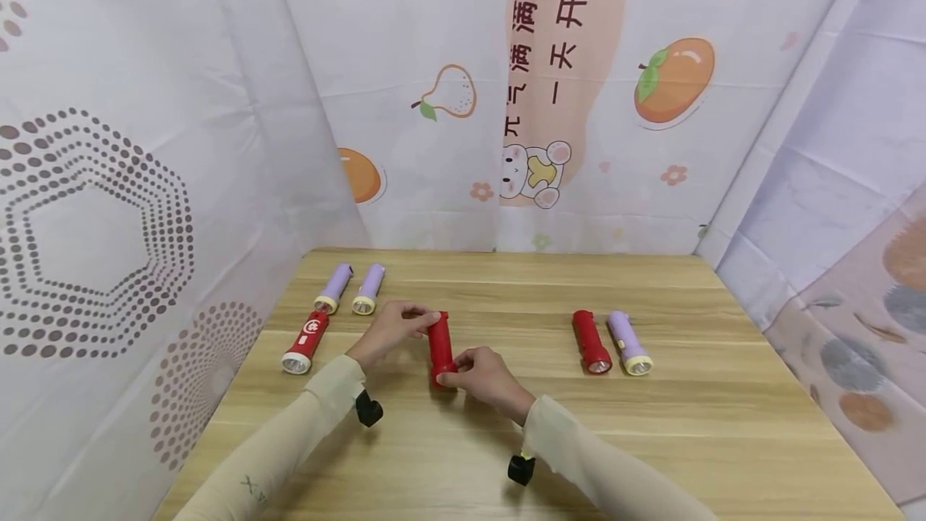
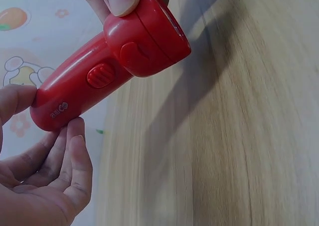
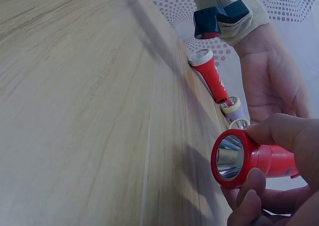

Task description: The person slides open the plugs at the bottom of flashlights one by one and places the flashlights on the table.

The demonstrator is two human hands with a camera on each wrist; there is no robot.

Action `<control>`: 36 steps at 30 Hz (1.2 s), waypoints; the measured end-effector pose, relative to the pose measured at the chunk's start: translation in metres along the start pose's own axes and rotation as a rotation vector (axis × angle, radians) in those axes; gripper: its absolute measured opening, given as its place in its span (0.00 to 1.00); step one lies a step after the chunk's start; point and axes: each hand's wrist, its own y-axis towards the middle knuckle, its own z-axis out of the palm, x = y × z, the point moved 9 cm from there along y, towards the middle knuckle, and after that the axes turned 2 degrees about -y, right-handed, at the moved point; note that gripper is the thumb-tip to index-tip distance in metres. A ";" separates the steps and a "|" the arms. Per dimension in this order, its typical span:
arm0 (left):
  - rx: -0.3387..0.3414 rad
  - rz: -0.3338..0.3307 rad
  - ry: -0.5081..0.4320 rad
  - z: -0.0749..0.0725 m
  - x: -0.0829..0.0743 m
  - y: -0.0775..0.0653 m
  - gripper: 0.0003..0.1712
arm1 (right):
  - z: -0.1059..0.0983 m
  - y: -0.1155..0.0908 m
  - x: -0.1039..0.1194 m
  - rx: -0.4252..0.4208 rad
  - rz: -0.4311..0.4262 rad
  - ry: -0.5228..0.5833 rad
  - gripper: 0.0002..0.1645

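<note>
Both hands hold one red flashlight point(image 1: 440, 344) over the middle of the table. The left hand point(image 1: 394, 332) pinches its tail end between thumb and fingers, as the left wrist view also shows. At the lens end, the right hand point(image 1: 486, 376) grips the head with thumb and fingertips. A ridged slide switch point(image 2: 101, 75) on the red body faces up in the left wrist view. In the right wrist view the clear lens and shiny reflector point(image 3: 230, 157) face the camera. Part of the body is hidden behind the right hand there.
On the left lie two purple flashlights point(image 1: 370, 288) and a red one with a white rim point(image 1: 307, 340). Toward the right, a red flashlight point(image 1: 591, 342) lies beside a purple one point(image 1: 629, 342). Patterned curtains point(image 1: 448, 167) hang behind the wooden table point(image 1: 694, 441).
</note>
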 end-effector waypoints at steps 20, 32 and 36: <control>0.049 0.012 -0.011 0.028 -0.004 0.005 0.25 | -0.019 -0.010 -0.015 -0.012 0.000 0.017 0.22; 0.066 0.034 -0.016 0.043 -0.011 0.007 0.21 | -0.030 -0.018 -0.021 -0.017 0.010 0.043 0.21; 0.071 0.048 -0.011 0.049 -0.015 0.006 0.21 | -0.033 -0.020 -0.025 -0.017 0.021 0.055 0.21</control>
